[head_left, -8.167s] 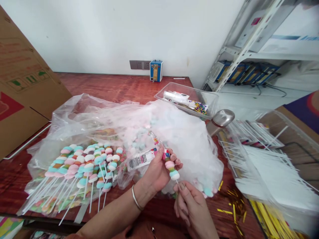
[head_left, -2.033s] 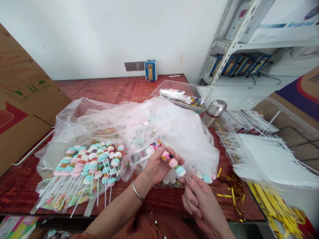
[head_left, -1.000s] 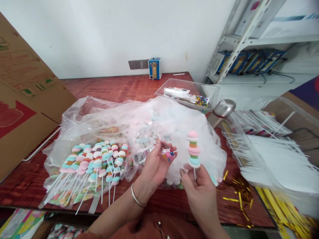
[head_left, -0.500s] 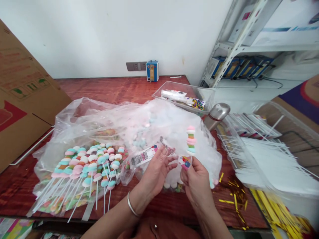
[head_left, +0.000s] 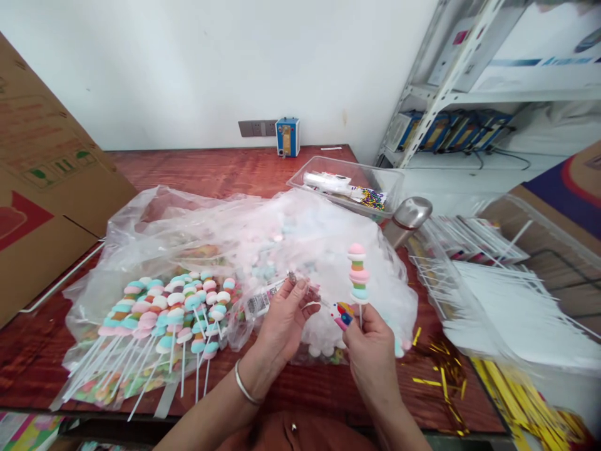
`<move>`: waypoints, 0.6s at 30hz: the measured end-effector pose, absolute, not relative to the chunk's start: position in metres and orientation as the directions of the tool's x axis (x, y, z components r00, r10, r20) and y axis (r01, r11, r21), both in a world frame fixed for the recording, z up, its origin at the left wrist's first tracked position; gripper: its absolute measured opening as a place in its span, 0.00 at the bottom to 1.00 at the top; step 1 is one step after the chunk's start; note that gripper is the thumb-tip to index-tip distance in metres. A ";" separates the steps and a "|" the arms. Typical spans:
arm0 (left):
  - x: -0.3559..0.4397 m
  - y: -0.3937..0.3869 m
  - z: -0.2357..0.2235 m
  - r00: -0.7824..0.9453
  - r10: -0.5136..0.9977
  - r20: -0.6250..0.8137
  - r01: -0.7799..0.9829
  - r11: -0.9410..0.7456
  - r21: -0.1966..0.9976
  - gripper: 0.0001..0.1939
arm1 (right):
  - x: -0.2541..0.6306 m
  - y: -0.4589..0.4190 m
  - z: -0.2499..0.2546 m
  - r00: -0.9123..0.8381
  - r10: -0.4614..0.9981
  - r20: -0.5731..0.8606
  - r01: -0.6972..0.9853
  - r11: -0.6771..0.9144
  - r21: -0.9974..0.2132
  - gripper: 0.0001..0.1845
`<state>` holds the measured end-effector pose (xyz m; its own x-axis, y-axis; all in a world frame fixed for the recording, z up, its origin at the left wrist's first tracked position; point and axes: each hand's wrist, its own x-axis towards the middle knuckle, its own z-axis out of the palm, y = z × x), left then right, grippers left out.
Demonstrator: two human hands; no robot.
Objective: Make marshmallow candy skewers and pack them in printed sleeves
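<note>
My right hand (head_left: 373, 346) is closed in a pinch on the white stick of a marshmallow skewer (head_left: 359, 275), held upright with pink, white, green, orange and blue pieces. A small colourful printed piece (head_left: 342, 316) sticks out from the same fingers. To its left, my left hand (head_left: 283, 321) has its thumb and fingers on a crumpled clear printed wrapper (head_left: 310, 292). Behind that hand lies a white label with dark print (head_left: 260, 302), partly covered by the fingers. Several finished marshmallow skewers (head_left: 173, 310) rest in a pile on plastic at the left.
Large clear bags of marshmallows (head_left: 300, 232) cover the table's middle. Behind them stand a plastic tray (head_left: 300, 181) and a steel flask (head_left: 410, 216). A bin of white sticks (head_left: 498, 307) and gold foil ties (head_left: 526, 401) are at right, a cardboard box (head_left: 56, 156) at left.
My left hand has shifted slightly down and left with the wrapper, covering more of the printed label. The skewer and colourful piece in my right hand have dropped slightly.
</note>
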<state>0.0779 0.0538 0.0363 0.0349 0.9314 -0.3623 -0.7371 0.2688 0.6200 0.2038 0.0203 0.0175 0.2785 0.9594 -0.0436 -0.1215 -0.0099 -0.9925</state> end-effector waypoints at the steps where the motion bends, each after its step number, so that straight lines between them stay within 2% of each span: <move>1: 0.079 0.053 0.037 0.059 0.936 -0.348 -0.716 0.283 0.639 0.14 | 0.204 0.020 0.018 0.260 0.964 -0.057 -0.123 -0.025 -0.992 0.09; 5: 0.082 0.051 0.037 0.127 0.941 -0.314 -0.680 0.313 0.663 0.13 | 0.205 0.020 0.013 0.184 0.980 -0.076 -0.126 -0.053 -0.991 0.11; 9: 0.083 0.050 0.032 0.107 0.936 -0.335 -0.730 0.303 0.612 0.16 | 0.208 0.021 0.010 0.260 0.965 -0.044 -0.122 -0.012 -0.992 0.11; 14: 0.081 0.049 0.037 0.195 0.916 -0.352 -0.578 0.397 0.713 0.22 | 0.211 0.019 0.016 0.235 0.972 0.026 0.051 0.015 -0.999 0.06; 18: 0.083 0.051 0.041 0.228 0.874 -0.430 -0.550 0.480 0.683 0.17 | 0.209 0.013 0.013 0.197 0.973 0.117 0.237 0.069 -0.969 0.02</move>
